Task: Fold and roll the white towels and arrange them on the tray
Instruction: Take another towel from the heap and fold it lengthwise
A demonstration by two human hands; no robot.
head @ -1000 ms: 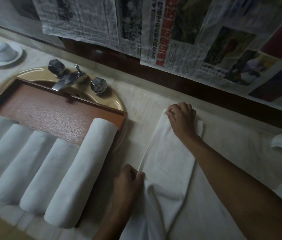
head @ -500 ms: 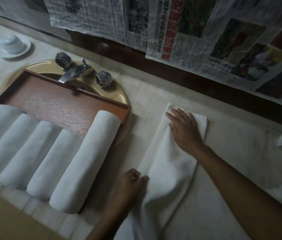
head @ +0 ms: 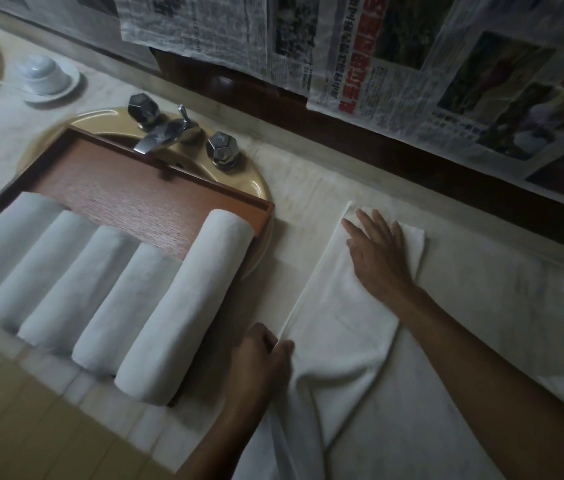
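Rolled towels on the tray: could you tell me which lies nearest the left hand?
The rightmost roll, by the tray's right wall, beside the left hand; the other four lie farther left.

Matt cloth towel (head: 339,327), wood tray (head: 128,199).

The rolled towels (head: 183,299) and the flat towel (head: 336,334) are white. The tray (head: 128,202) is reddish-brown with wood grain, the sink (head: 254,188) mustard yellow, the tap (head: 166,131) silver, the bench (head: 308,188) pale cream.
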